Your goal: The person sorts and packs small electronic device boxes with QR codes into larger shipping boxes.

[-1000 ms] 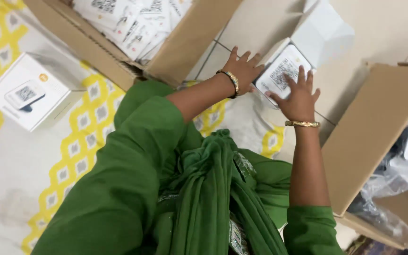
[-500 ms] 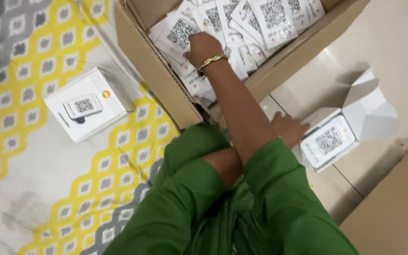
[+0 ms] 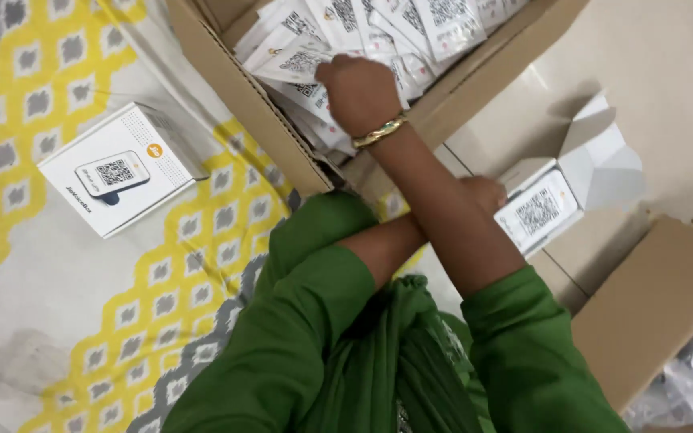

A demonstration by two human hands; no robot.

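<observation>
Patterned mat (image 3: 82, 265) bears closed white box (image 3: 118, 170) beside carton (image 3: 242, 96).

One camera on my head, facing steeply down over my crossed arms, close to my green sleeves (image 3: 298, 321), carton of packets (image 3: 242, 104) ahead, patterned mat (image 3: 82, 305) left, floor right.

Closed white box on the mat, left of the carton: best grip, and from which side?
Take the closed white box across its two long side walls, coming straight down from above. It lies flat on the patterned mat, wide printed face up, with bare mat all round, so both walls look reachable. Its skewed pose probably calls for turning the hand to match.
</observation>
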